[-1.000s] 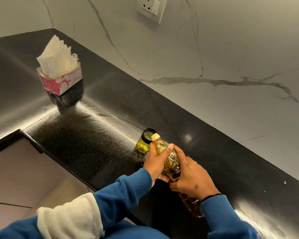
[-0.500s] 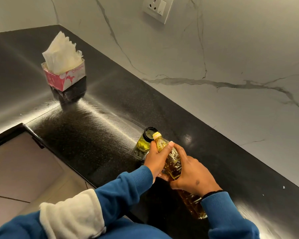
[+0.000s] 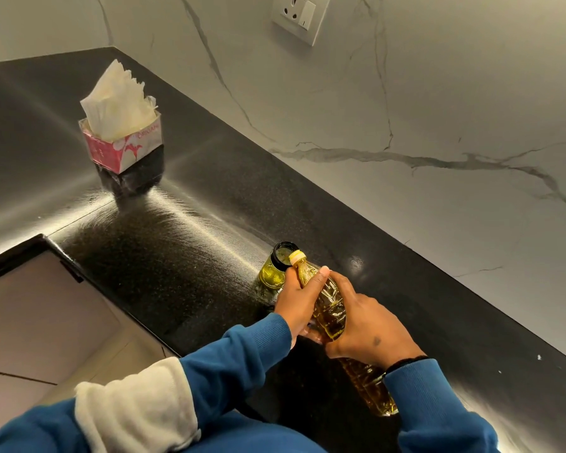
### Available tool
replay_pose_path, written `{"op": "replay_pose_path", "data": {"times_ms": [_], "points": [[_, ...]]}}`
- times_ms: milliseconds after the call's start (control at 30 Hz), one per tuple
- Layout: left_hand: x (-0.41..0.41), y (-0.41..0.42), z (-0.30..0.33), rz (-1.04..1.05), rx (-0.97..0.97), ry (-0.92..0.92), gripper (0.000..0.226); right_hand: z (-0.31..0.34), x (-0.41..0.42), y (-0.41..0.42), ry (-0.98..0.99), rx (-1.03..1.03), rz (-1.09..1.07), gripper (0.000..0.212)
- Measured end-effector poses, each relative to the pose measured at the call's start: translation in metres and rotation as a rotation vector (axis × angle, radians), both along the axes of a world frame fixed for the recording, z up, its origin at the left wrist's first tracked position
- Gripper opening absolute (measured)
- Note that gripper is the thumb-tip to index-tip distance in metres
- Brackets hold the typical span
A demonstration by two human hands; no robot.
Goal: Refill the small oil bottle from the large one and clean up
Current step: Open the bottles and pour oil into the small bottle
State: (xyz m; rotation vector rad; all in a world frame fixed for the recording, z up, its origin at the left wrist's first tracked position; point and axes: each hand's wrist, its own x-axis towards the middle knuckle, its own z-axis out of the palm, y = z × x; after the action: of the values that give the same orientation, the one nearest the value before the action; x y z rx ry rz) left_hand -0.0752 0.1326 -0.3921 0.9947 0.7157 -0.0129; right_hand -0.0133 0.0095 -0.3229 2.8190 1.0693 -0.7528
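Observation:
The large clear plastic oil bottle [image 3: 332, 313], full of golden oil, is tilted forward with its yellow neck [image 3: 297, 256] over the black rim of the small open glass bottle [image 3: 275, 268]. The small bottle stands on the black countertop [image 3: 190, 243] and holds some yellow oil. My left hand [image 3: 299, 297] grips the large bottle near its neck. My right hand [image 3: 370, 328] grips its middle from the right side. The bottle's base [image 3: 379, 400] pokes out behind my right wrist.
A pink and white tissue box [image 3: 121, 145] with tissues sticking up stands at the far left of the counter. The marble wall [image 3: 406, 158] with a socket [image 3: 299, 18] runs along the back. The counter's front edge [image 3: 66, 256] drops to a tiled floor on the left.
Both hands and the tilted large bottle stay over the small bottle. Only the view has shifted slightly.

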Motion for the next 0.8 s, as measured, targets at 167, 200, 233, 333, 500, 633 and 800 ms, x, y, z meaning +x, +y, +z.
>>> {"op": "replay_pose_path", "data": {"times_ms": [167, 200, 233, 333, 500, 633, 800], "points": [[0.001, 0.000, 0.001, -0.005, -0.011, 0.019, 0.061, 0.000, 0.002, 0.001, 0.008, -0.021, -0.007, 0.132], [0.001, 0.000, 0.002, -0.007, -0.014, 0.023, 0.062, 0.000, 0.002, 0.001, 0.012, -0.024, -0.007, 0.132], [0.001, 0.000, 0.002, -0.006, -0.014, 0.024, 0.063, 0.000, 0.002, 0.001, 0.014, -0.025, -0.007, 0.132], [0.000, 0.000, 0.003, -0.006, -0.015, 0.019, 0.063, 0.000, 0.003, 0.002, 0.011, -0.016, -0.008, 0.132], [-0.002, 0.000, 0.007, -0.012, -0.047, 0.024, 0.058, 0.001, 0.002, 0.002, 0.016, -0.011, -0.017, 0.131], [-0.002, -0.001, 0.011, -0.009, -0.025, 0.041, 0.063, 0.002, 0.001, 0.001, 0.009, -0.015, -0.017, 0.130], [-0.002, -0.001, 0.013, -0.007, -0.054, 0.039, 0.057, 0.005, 0.000, 0.003, 0.002, -0.018, -0.019, 0.130]]}}
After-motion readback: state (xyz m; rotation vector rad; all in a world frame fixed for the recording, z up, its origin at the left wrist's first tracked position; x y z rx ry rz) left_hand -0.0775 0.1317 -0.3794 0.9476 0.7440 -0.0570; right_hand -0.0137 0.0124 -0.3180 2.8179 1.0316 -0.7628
